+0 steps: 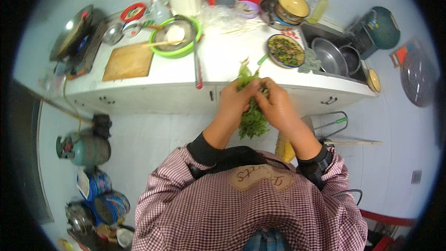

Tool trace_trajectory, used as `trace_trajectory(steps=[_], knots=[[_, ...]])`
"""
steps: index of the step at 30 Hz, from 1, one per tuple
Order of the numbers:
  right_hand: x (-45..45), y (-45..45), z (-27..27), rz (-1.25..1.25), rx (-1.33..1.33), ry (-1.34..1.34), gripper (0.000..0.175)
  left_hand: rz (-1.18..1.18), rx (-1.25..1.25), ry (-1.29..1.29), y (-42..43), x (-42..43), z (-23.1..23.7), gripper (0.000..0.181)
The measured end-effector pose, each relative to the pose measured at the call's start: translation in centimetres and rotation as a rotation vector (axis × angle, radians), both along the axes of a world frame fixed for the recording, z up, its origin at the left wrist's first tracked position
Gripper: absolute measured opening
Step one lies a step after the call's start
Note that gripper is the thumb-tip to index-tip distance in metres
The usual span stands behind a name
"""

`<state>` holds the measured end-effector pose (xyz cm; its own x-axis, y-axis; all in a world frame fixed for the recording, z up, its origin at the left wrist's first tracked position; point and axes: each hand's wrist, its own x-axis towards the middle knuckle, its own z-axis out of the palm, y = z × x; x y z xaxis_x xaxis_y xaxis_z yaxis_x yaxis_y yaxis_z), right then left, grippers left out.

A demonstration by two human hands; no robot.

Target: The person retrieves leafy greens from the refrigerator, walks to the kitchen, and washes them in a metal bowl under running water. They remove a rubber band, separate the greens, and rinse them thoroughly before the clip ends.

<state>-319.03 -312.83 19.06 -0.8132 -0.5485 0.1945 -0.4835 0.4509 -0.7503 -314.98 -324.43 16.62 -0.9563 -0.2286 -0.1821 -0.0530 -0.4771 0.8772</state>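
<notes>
Just off the front edge of the white countertop [228, 54], my left hand [234, 99] grips a bunch of leafy green herbs [252, 123]. The leaves hang down toward me and the pale roots point at the counter. My right hand [277, 103] meets it from the other side, fingers closed on the same bunch near the stems; its fingertips are partly hidden. Beyond my hands a bowl of chopped greens [286, 51] rests on the counter, with a green-handled tool [263, 59] beside it. A knife with a red handle [198, 73] lies to the left, its handle end over the edge.
Left stand a wooden cutting board [127, 61], a green basin [174, 54] with chopsticks across it, and a wok [71, 35]. On the right is a sink holding a metal basin [329, 55]. A gas cylinder [87, 150] and a broom [284, 148] are on the floor.
</notes>
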Motion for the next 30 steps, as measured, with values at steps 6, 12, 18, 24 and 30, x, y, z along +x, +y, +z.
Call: trace_trajectory(steps=[6, 12, 18, 24, 30], knots=[[-0.9, 0.3, 0.0, -0.025, -0.403, -0.580, 0.020, 0.110, 0.174, 0.172, -0.5, -0.8, -0.8, 0.022], [-2.3, 0.9, -1.0, -0.013, -0.689, -0.746, 0.016, 0.227, 0.437, 0.251, -0.8, -1.9, -2.7, 0.022], [-2.1, 0.3, -0.6, 0.027, -0.705, -0.788, 0.016, 0.108, 0.266, 0.287, -1.4, -1.1, -2.7, 0.027], [-1.8, -0.3, 0.1, 0.067, -0.663, -0.774, 0.019, 0.066, -0.098, 0.317, -0.4, -0.5, -2.2, 0.035], [-2.2, -0.7, -0.4, 0.006, -0.696, -0.695, 0.024, 0.024, 0.023, 0.253, -0.8, -0.2, -2.4, 0.034]])
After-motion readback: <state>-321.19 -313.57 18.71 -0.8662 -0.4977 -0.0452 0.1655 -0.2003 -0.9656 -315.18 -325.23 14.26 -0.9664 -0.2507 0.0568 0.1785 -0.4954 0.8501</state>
